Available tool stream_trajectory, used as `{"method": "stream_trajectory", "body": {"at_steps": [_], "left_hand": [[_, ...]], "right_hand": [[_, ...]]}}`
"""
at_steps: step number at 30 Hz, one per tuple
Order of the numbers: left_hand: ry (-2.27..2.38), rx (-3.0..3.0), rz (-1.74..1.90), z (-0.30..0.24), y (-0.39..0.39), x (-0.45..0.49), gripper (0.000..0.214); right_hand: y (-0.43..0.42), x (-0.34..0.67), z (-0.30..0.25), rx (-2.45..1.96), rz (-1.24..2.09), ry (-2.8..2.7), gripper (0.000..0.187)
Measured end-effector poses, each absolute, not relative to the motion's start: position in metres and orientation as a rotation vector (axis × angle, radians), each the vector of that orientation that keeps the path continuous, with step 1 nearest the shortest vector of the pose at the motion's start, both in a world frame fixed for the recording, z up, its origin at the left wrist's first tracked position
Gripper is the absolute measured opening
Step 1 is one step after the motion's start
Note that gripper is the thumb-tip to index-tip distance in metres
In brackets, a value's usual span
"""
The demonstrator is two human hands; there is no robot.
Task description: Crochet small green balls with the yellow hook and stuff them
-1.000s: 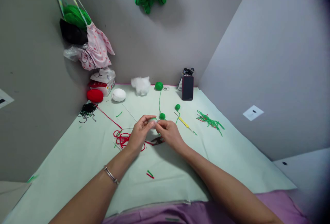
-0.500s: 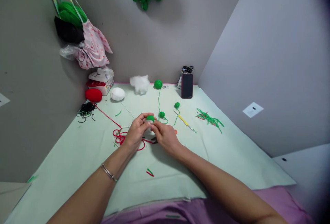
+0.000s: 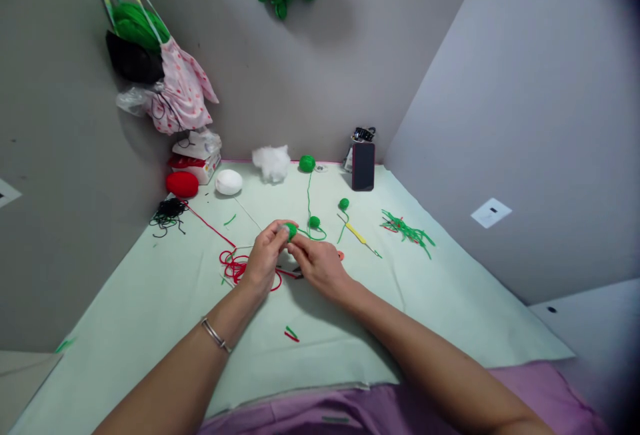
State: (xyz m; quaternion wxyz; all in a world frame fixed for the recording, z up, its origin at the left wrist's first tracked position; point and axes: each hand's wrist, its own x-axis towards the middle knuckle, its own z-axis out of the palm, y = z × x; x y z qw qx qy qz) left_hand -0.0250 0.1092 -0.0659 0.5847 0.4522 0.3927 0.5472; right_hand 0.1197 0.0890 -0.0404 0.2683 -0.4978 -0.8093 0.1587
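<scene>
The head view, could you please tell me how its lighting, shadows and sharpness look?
In the head view, light is soft, with a diffuse shadow on the pale cloth beneath the right hand; in that head view, the green piece in the left hand is too small and soft to show clear detail; the head view's upper right corner darkens to black.

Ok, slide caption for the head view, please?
Left hand and right hand hold a green piece; red yarn, white fluff and a yellow tool lie on the table.
</scene>
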Motion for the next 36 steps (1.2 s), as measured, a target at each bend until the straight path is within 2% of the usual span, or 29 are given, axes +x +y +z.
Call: {"method": "stream_trajectory", "body": {"at_steps": [7,10,13,15,18,22,36], "left_hand": [[0.963,1.096,1.343,-0.064,0.114,-0.034,0.025],[0.969,1.117,1.328,-0.066,0.113,-0.032,0.027],[0.967,1.141,1.316,-0.066,0.112,-0.029,0.027],[0.963,1.156,1.323,-0.064,0.111,-0.028,0.026],[0.961,1.168,1.351,-0.06,0.109,-0.026,0.021],[0.966,1.18,1.383,-0.056,0.106,-0.023,0.015],[0.973,1.271,1.324,-0.061,0.108,-0.02,0.019]], "right_hand": [[0.096,0.142,-0.017,-1.061,0.502,-1.994,0.018],[0.093,0.14,-0.012,-0.786,0.95,-1.766,0.03],[0.093,0.134,-0.014,-0.796,1.328,-1.504,0.03],[0.095,0.132,-0.017,-0.947,1.331,-1.42,0.027],[0.099,0.131,-0.022,-1.098,1.294,-1.454,0.032],[0.103,0.131,-0.027,-1.121,1.351,-1.553,0.038],[0.107,0.132,-0.038,-1.123,1.366,-1.647,0.051]]}}
